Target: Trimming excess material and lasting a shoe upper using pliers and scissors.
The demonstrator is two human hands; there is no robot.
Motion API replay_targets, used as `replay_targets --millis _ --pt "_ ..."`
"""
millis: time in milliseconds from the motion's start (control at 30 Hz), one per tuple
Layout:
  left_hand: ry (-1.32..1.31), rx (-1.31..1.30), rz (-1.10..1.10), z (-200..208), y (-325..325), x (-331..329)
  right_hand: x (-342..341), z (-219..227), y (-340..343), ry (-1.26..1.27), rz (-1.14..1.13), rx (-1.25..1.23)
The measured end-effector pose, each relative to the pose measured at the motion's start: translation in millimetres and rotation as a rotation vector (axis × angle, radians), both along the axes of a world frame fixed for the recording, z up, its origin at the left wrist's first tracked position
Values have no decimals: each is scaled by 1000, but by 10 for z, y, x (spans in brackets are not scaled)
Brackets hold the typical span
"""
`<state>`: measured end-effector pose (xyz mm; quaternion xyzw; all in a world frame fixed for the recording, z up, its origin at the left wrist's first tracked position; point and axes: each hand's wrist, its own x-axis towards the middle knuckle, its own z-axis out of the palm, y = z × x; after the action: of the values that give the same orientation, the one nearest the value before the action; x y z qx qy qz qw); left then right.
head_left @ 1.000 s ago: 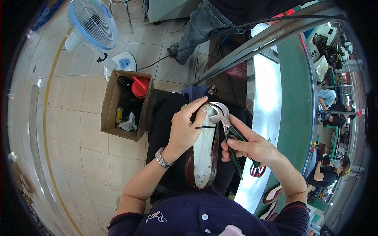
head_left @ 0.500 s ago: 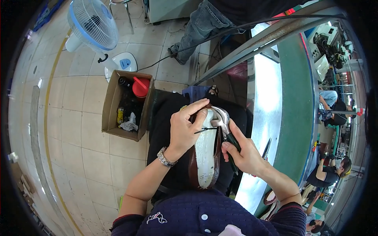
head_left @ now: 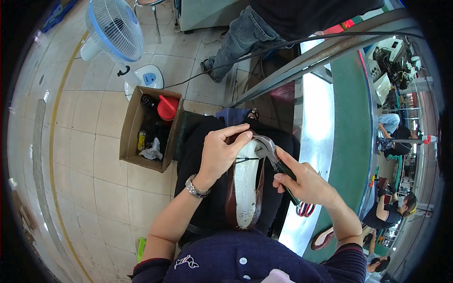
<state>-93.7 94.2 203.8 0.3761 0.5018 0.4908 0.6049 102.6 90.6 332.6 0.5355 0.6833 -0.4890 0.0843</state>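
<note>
A brown shoe upper stretched over a form point(head_left: 247, 198) lies sole side up on my lap, its white bottom showing. My left hand point(head_left: 218, 153) is closed round its far end, fingers over the edge and thumb on the bottom. A thin black cord point(head_left: 248, 159) crosses the white surface by the thumb. In my right hand point(head_left: 304, 185) are metal pincers point(head_left: 268, 147) with dark green handles. Their curved head rests at the right edge of the shoe's far end. I cannot tell what the jaws pinch, as the head hides it.
At my left stands a cardboard box point(head_left: 125, 137) with a red container and bottles. A fan point(head_left: 115, 28) is beyond it. On my right runs a green workbench point(head_left: 351, 137) with a metal ledge; red-handled scissors point(head_left: 306, 209) and another shoe piece point(head_left: 323, 237) lie there. A person point(head_left: 240, 42) stands ahead.
My right hand has swung slightly right and toward me, tilting the pincers' handles outward. My left hand keeps its hold on the shoe. The red scissor handles now show more.
</note>
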Motion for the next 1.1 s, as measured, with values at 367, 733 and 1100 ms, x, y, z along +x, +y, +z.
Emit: replay_targets --millis 367,733,1100 --pt "79 141 -52 -54 -1 -58 -212 196 38 8 -29 538" --pt "118 113 -103 25 -29 -109 -226 -74 -34 140 -95 620" --pt "169 157 -115 13 -9 -83 -188 -245 -70 53 -63 648"
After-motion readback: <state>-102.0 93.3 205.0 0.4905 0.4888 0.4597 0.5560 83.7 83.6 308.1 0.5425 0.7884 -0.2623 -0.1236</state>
